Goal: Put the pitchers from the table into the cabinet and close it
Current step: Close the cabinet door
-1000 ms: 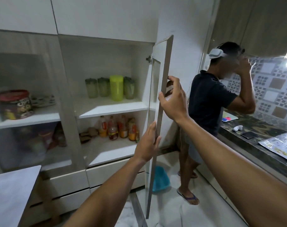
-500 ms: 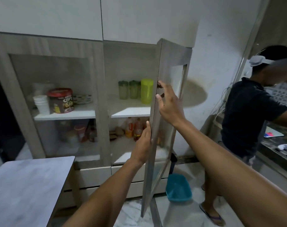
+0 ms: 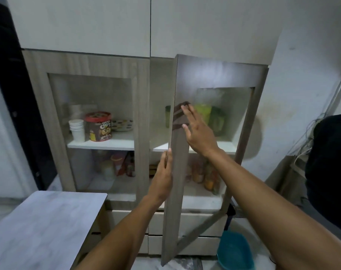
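At the cabinet [image 3: 84, 63], the tall door [image 3: 180, 184] stands ajar, edge facing outward, left hand [image 3: 162, 178] straight-fingered along it, right hand [image 3: 198, 133] pressing its front, fingers spread.

Only legible text: "CHIPS" on the red-lidded tub [image 3: 98, 127] (line above it too blurred to read).
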